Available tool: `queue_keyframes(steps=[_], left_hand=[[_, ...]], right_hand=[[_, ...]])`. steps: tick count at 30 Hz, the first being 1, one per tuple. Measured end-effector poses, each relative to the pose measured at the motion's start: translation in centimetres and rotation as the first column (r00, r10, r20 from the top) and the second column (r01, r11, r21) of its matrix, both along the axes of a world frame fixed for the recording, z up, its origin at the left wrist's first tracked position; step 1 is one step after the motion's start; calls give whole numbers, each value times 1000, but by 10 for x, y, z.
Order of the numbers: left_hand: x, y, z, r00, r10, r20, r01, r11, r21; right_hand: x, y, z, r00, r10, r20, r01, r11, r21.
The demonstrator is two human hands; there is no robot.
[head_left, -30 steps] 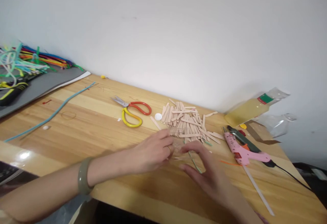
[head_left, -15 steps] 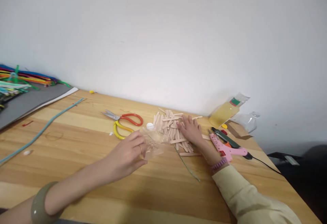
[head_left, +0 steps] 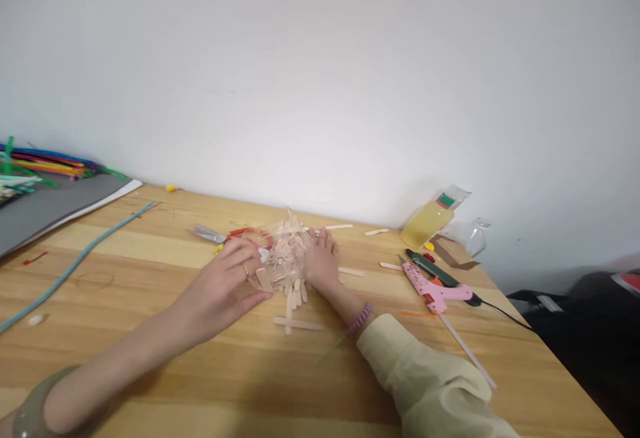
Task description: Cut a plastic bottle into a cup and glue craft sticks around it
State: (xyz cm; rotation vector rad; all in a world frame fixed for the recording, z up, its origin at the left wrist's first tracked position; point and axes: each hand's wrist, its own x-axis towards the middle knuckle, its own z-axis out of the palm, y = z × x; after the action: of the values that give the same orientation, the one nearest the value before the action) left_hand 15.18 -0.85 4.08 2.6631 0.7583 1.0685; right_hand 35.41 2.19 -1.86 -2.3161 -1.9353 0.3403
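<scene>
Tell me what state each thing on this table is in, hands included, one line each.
Clear bag, wrinkled, held at one edge
Wooden sticks, mostly heaped, a few lying loose
Left hand, closed on the clear bag
Right hand, open against the wooden sticks
Scissors, lying down, partly hidden
Pink glue gun, on its side, glue stick seemingly loaded
Blue pipe cleaner, stretched out, slightly curved
Bottle, containing yellow liquid
</scene>
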Motion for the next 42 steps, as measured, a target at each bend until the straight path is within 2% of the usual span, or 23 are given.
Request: queue_keyframes(steps=[2, 4, 7, 10, 12, 15, 17, 20, 23, 25, 26, 27, 28, 30, 31, 32, 34, 36, 39, 42], left_hand=[[-2, 2, 4, 1000, -3, 4, 3, 1000, 27], [-4, 4, 6, 1000, 1, -4, -1, 999, 33], [-5, 7, 6, 1000, 20, 5, -21, 998, 52], [-2, 10, 5, 999, 28, 34, -29, 998, 52], [1, 12, 5, 999, 25, 37, -26, 999, 20], [7, 15, 6, 1000, 28, 7, -28, 999, -31], [12, 16, 8, 999, 26, -22, -28, 998, -56], [18, 17, 9, 999, 30, -37, -32, 997, -63], [22, 16, 9, 999, 36, -30, -37, 998, -43], [23, 14, 10, 999, 36, -26, -37, 999, -28], [22, 13, 11, 999, 34, -29, -35, 999, -21], [21, 13, 11, 999, 34, -31, -34, 999, -12], [19, 13, 13, 999, 36, -30, -36, 999, 2], [15, 16, 16, 998, 61, -17, -60, 997, 40], [12, 18, 18, 997, 77, -1, -77, 995, 65], [10, 20, 21, 996, 85, 12, -86, 993, 86], [5, 22, 25, 997, 72, 21, -74, 992, 107], [3, 22, 27, 998, 52, 22, -54, 993, 106], [1, 20, 27, 997, 72, 25, -75, 992, 98], [2, 20, 26, 996, 83, 29, -85, 992, 93]], right_hand=[[-10, 3, 3, 998, 52, -28, -52, 999, -4], [-8, 9, 7, 993, 101, -56, -101, 995, 4], [26, 21, 16, 993, 95, -70, -92, 995, 46], [86, 28, 23, 997, -77, -29, 79, 992, 94], [120, 25, 22, 975, -223, 9, 221, 969, 108], [139, 16, 11, 945, -325, 37, 321, 943, 85], [126, 13, 3, 953, -300, 40, 297, 953, 62], [85, 12, 0, 989, -148, 22, 148, 989, 14], [41, -6, 16, 999, 35, 11, -35, 999, 0], [20, -37, 29, 995, 93, 37, -94, 995, 39], [12, -58, 35, 987, 150, 55, -153, 987, 58], [7, -80, 39, 956, 276, 99, -286, 953, 104], [4, -102, 41, 907, 404, 116, -418, 896, 148], [7, -137, 42, 841, 530, 114, -541, 814, 212], [12, -147, 42, 844, 524, 111, -536, 821, 198], [20, -151, 42, 845, 526, 92, -534, 835, 133], [38, -143, 41, 896, 438, 77, -439, 898, 0], [54, -124, 39, 944, 322, 66, -314, 943, -114], [57, -96, 33, 966, 257, -20, -256, 949, -182], [33, -76, 19, 948, 296, -114, -309, 942, -131]])
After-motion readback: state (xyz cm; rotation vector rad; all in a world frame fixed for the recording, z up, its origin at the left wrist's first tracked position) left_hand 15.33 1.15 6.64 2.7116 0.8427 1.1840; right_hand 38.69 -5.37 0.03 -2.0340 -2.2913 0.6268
